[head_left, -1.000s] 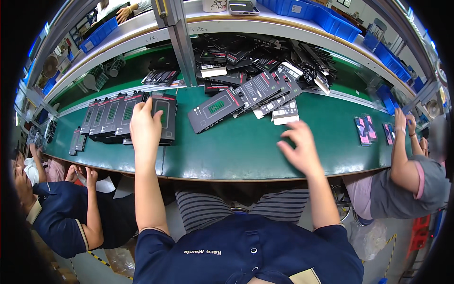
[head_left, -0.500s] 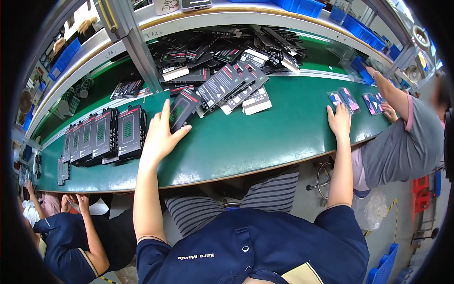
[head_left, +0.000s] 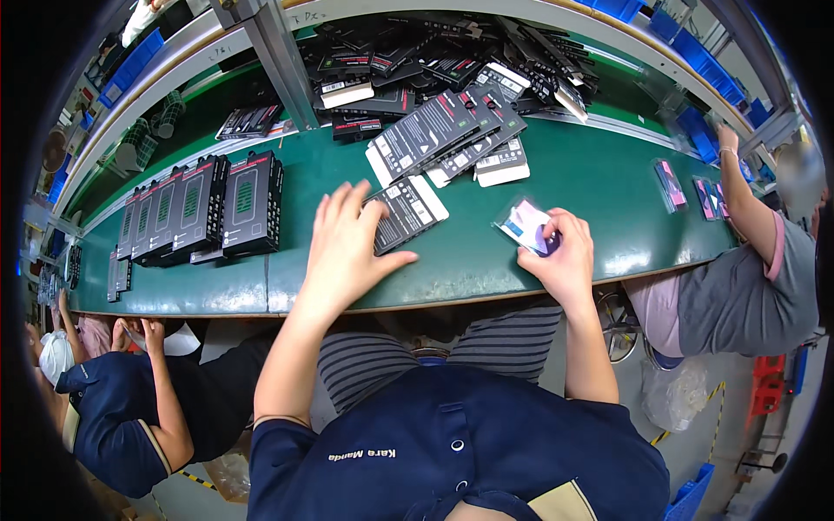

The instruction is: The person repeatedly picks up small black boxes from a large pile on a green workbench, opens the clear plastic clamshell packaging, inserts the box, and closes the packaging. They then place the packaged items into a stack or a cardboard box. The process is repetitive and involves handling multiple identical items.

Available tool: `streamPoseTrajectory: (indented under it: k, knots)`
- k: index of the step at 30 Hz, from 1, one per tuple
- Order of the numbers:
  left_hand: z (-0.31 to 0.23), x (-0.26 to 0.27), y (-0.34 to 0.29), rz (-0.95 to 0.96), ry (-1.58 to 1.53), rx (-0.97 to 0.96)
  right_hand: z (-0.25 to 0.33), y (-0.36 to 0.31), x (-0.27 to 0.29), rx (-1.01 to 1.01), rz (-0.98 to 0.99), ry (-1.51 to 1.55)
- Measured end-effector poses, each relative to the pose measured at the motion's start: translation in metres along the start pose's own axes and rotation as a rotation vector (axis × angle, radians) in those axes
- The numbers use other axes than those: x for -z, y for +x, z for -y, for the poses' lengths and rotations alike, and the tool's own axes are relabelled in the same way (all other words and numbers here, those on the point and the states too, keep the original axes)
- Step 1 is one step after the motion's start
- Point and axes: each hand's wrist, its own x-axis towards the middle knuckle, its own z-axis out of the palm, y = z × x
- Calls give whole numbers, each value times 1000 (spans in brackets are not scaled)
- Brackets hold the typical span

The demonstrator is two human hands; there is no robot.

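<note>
Now a small clear pouch (head_left: pixel 524 222) with a purple item inside is pinched in the right hand (head_left: pixel 563 259), lifted slightly off the green belt (head_left: pixel 486 260); half a second ago that hand lay flat and empty further right. The left hand (head_left: pixel 347 247) is spread open, fingers resting on a flat dark box (head_left: pixel 405 211) that has been drawn clear of the fanned stack (head_left: pixel 452 135). Pouch and box are thus brought near each other before the worker. A row of finished boxes (head_left: pixel 204 208) stands to the left.
</note>
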Motion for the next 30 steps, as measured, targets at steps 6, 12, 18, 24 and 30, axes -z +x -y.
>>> streamPoseTrajectory:
  k: [6, 12, 18, 24, 30]
  knots:
    - [-5, -14, -11, 193, -287, -107, 10, 8, 5, 310, 388, 160]
    - [-12, -18, 0, 201, -257, -167, 32, 1, -1, 390, 616, 235]
    - [-13, -17, 4, 152, -365, -183, 52, -13, -7, 99, 497, 1065]
    - [-49, -26, 10, -153, -432, -61, 107, 6, 9, 631, 273, 506]
    - [-57, -40, 2, -641, -598, -43, 104, 14, 8, -25, 319, 1248]
